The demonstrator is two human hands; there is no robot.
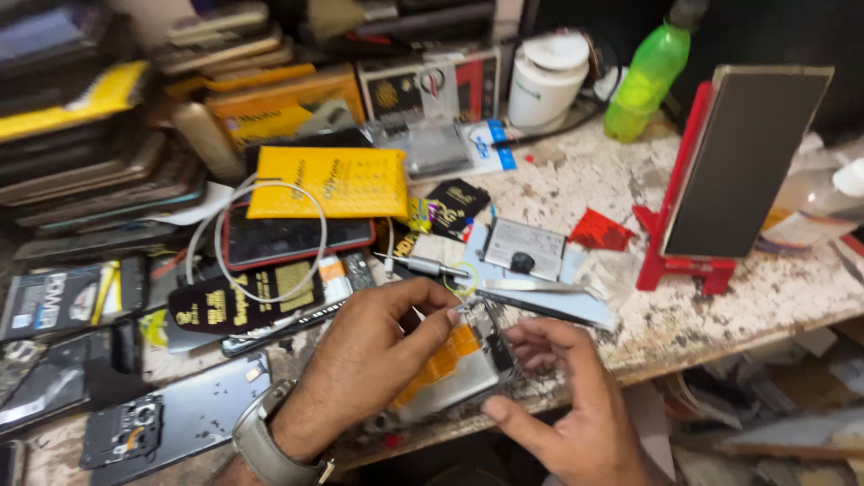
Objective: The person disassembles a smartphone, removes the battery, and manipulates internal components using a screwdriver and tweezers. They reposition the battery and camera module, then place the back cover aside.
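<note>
An opened phone with an orange strip on its insides lies near the bench's front edge. My left hand, a watch on its wrist, pinches a small part at the phone's top edge. Just to the right, my right hand curls around the phone's right side and lower corner, steadying it. A screwdriver and silver tweezers lie just beyond the hands.
A red stand holds a dark tablet at the right. A green bottle and white jar stand behind. Yellow pouch, white cable, stacked phones and a phone back cover crowd the left.
</note>
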